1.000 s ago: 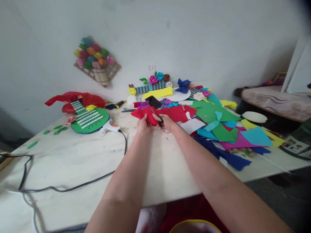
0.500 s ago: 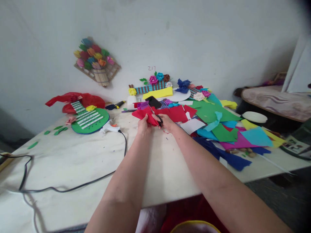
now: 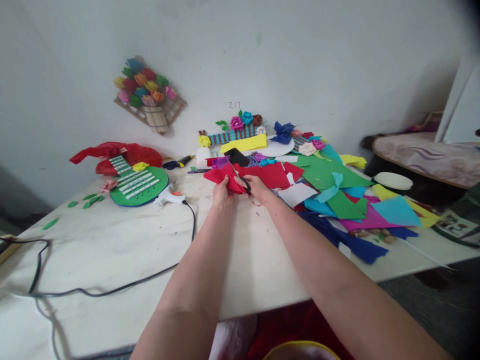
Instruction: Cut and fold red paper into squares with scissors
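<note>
while the left hand (image 3: 222,193) pinches the red paper (image 3: 218,174), thumb on top, the right hand (image 3: 256,186) closes its grip round the handles of the scissors (image 3: 246,185), blades pointing away across the sheet, over the tabletop (image 3: 123,260). the left grip looks closed on the paper; how far the blades part is too small to tell. the likeliest mishap is a nicked finger, as the left thumb sits just beside the blades; a slack sheet could also fold or tear, and the red strip (image 3: 273,176) behind might get caught too. the tabletop's near edge runs beneath the forearms (image 3: 202,250), well apart from the hands. room to move lies leftward, toward the glue gun (image 3: 169,197), though its cord (image 3: 194,220) could snag the left arm; the paper pile (image 3: 333,175) crowds the right, and the phone (image 3: 237,157) lies near the blade tips.
</note>
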A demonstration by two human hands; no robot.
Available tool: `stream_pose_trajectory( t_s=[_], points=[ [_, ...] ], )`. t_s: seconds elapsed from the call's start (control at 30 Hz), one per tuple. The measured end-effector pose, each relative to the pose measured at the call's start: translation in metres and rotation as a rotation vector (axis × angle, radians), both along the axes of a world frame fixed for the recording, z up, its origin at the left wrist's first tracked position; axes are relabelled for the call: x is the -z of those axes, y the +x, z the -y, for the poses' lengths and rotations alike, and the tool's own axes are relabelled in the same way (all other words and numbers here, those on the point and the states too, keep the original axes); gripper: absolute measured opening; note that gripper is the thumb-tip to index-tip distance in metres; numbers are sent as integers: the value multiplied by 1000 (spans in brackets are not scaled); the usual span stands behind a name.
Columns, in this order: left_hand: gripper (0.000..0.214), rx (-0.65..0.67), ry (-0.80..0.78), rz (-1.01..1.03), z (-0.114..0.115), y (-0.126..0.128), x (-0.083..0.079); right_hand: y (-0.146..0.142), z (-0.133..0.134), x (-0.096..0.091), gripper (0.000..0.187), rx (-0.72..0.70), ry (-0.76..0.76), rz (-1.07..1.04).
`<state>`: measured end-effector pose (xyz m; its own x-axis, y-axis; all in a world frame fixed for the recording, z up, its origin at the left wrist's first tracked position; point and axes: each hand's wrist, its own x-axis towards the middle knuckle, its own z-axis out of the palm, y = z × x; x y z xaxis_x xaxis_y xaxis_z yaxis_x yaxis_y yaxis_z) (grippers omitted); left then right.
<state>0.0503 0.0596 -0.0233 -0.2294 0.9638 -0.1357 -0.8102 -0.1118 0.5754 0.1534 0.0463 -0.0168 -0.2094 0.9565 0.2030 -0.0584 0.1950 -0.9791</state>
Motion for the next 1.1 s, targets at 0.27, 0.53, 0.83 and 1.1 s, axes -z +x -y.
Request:
stream_pose_trajectory(
  t_s=[0.27, 0.53, 0.83, 1.1],
  points=[
    [12, -18, 15, -7, 1, -1, 1, -3, -5, 3, 28, 66, 18, 77],
    [9, -7, -8, 14, 1, -2, 0, -1, 2, -2, 36, -28, -71, -44],
    [11, -24, 1, 5, 2, -2, 0, -1, 1, -2, 37, -20, -64, -54],
    [11, -6, -1, -16, 2, -3, 1, -1, -3, 1, 39, -8, -34, -48]
  ],
)
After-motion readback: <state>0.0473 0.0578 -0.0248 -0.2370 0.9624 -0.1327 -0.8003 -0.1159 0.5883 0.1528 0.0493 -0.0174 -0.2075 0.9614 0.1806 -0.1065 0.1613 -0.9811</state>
